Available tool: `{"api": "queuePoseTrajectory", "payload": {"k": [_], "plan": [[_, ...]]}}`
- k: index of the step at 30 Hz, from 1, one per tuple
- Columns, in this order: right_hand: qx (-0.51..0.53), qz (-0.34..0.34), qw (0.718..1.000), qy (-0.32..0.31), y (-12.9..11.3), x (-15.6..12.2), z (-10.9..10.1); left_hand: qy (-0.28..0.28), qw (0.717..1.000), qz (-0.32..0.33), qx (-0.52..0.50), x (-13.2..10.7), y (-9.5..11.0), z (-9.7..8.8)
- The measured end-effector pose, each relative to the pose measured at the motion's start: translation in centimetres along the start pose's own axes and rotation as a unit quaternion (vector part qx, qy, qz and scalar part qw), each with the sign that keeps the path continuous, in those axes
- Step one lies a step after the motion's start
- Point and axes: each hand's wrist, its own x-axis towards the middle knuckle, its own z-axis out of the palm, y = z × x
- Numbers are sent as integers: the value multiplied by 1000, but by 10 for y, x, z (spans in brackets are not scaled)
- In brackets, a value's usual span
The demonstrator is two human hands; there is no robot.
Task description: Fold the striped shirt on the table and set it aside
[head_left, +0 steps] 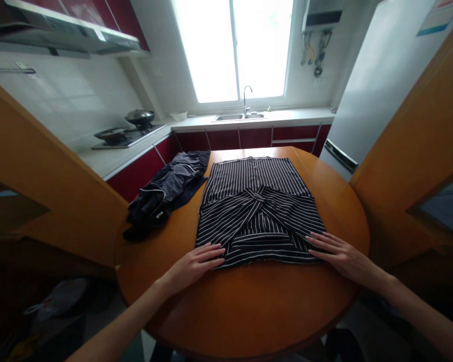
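Observation:
A black shirt with white stripes [226, 181] lies spread on the wooden table, its sleeves folded inward so that they cross near the middle. My left hand [199, 261] rests on the shirt's near left corner, fingers stretched out flat over the cloth. On the near right corner lies my right hand [334, 251], also flat with its fingers extended. Neither hand grips the fabric; both touch it from above. The edge of the shirt closest to me runs between the two hands.
A dark grey and black garment [169, 186] lies crumpled at the table's left side. The round wooden table [264, 311] has orange-brown door frames on both sides. Beyond are a counter with a sink [230, 117], a stove with pans [139, 118], and a fridge [377, 75] at right.

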Motion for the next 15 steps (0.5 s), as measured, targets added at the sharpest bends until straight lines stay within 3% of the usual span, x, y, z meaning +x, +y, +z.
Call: {"api": "queuePoseTrajectory", "payload": {"k": [9, 15], "plan": [[-12, 35, 999, 7, -2, -5, 1, 11, 998, 3, -55, -2, -7, 2], [-13, -14, 1000, -7, -4, 4, -1, -7, 999, 13, -34, 1, -3, -2]]}}
